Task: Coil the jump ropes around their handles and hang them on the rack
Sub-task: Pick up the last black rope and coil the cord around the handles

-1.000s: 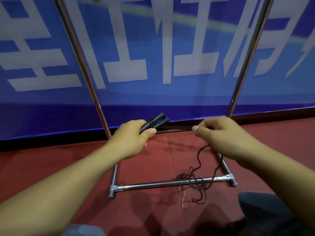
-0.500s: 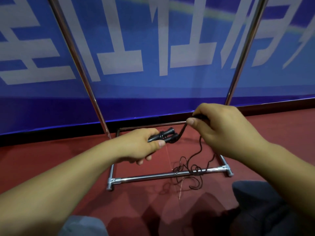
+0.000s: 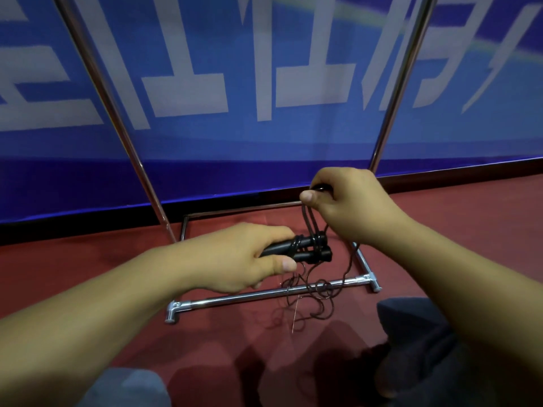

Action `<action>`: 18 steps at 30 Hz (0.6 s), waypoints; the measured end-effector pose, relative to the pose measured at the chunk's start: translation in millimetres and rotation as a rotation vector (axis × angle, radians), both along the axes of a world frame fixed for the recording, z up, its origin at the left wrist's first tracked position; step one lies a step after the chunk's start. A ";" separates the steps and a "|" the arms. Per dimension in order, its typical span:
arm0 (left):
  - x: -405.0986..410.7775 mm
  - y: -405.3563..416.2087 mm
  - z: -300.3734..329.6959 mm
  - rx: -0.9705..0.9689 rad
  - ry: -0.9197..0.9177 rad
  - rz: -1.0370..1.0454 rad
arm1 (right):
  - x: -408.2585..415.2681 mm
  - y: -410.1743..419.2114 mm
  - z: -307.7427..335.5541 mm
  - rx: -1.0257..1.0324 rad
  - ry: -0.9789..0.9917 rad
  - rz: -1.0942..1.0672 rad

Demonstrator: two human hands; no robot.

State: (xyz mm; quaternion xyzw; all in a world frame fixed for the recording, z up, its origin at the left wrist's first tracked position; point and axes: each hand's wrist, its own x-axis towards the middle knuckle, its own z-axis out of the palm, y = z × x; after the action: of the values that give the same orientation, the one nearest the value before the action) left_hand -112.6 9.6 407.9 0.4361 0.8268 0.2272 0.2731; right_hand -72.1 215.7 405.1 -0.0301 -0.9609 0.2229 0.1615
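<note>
Gripping both black handles (image 3: 296, 250) side by side, my left hand (image 3: 241, 257) has its fingers curled round them and the thumb pressed along their near side, holding them level above the rack's base. My right hand (image 3: 349, 207), just above and beyond, pinches the dark rope (image 3: 309, 223) between thumb and curled fingers, and several strands run straight down from that grip to the handles. A few turns are already wound round the handle ends, near the free tips.

I judge this to be the coiling step, early on: most of the rope is a loose tangle (image 3: 311, 292) on the red floor (image 3: 88, 265), draped over the rack's chrome front bar (image 3: 235, 298). The next move calls for carrying my right hand round the handles for another turn, keeping the strands taut so the turns do not slip off the ends, and drawing slack up without snagging it on the bar. Hanging on the rack (image 3: 390, 118) comes only after that.
</note>
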 end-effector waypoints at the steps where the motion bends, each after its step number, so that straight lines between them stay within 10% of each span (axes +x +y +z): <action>1: 1.3 -0.4 1.5 0.008 0.022 -0.013 | -1.0 -0.2 0.0 -0.015 -0.025 0.003; 18: 4.6 -10.8 11.8 0.566 -0.364 0.168 | -8.4 -17.6 -12.6 -0.867 -0.388 0.195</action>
State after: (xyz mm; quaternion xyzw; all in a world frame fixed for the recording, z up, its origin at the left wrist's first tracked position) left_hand -108.0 -1.2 419.7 0.3772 0.7018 0.5433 0.2644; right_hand -80.5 198.2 392.5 -0.0452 -0.7902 0.6072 -0.0697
